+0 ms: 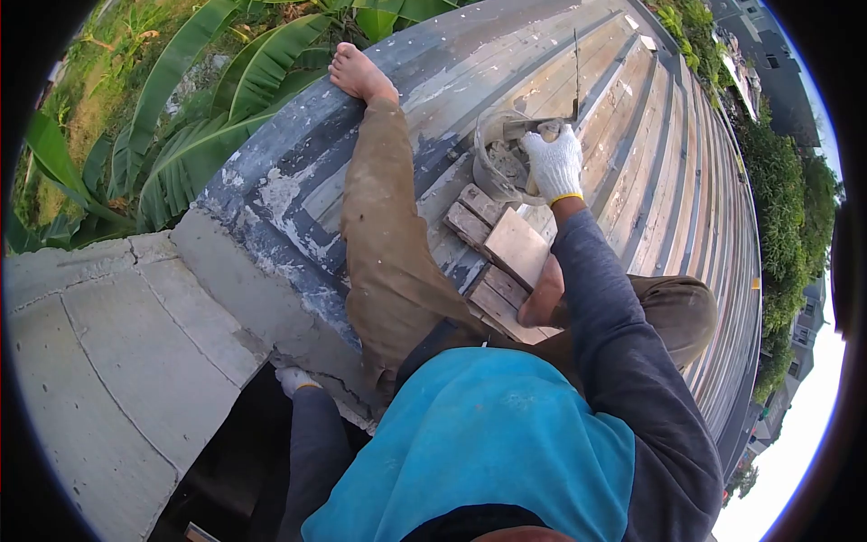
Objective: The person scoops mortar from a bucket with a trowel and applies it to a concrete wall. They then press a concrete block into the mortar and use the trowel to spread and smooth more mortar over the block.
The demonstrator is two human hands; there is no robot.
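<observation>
My right hand (554, 166), in a white knit glove with a yellow cuff, is closed around a trowel (576, 77) whose thin blade stands edge-on above the fist. It is at the rim of a pale plastic bucket (490, 172) with grey mortar (506, 161) inside. My left hand (294, 380), gloved the same way, rests low at the broken edge of a grey block wall (212, 312), beside a dark opening; its fingers hardly show. Wooden boards (474, 217) and a square tan piece (517, 246) lie on the roof just below the bucket.
A ribbed metal roof (650, 163) stretches away to the right, its near left part smeared with mortar. My bare left foot (361, 74) is braced at the roof's edge. Banana leaves (194, 117) grow below that edge. The dark opening (239, 452) lies under my left arm.
</observation>
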